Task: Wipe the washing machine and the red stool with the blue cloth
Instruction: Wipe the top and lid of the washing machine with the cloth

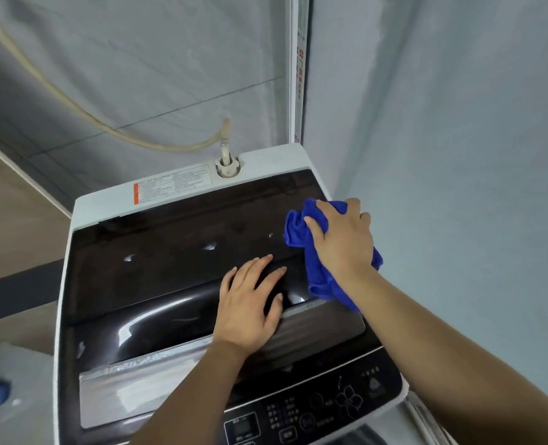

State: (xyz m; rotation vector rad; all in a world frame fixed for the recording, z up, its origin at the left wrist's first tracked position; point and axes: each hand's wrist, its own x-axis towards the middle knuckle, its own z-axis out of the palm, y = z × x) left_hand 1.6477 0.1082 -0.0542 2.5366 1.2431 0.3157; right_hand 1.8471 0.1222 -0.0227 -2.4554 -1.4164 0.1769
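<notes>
Control panel (pixel 314 412) text unreadable | left hand (pixel 250 303) flat, fingers spread | right hand (pixel 343 239) fingers clamp blue cloth (pixel 298 232)

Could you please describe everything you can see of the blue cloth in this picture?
The blue cloth is a vivid royal-blue, soft, fluffy-looking fabric, perhaps microfibre. It is bunched and crumpled, not spread flat. It lies on the right side of the washing machine's dark glossy lid, near the right edge. The right hand presses down on it, fingers spread over the top. Folds show left of the hand, and a tail hangs out beneath the wrist. The left hand rests on the lid beside it, apparently not touching it.
</notes>
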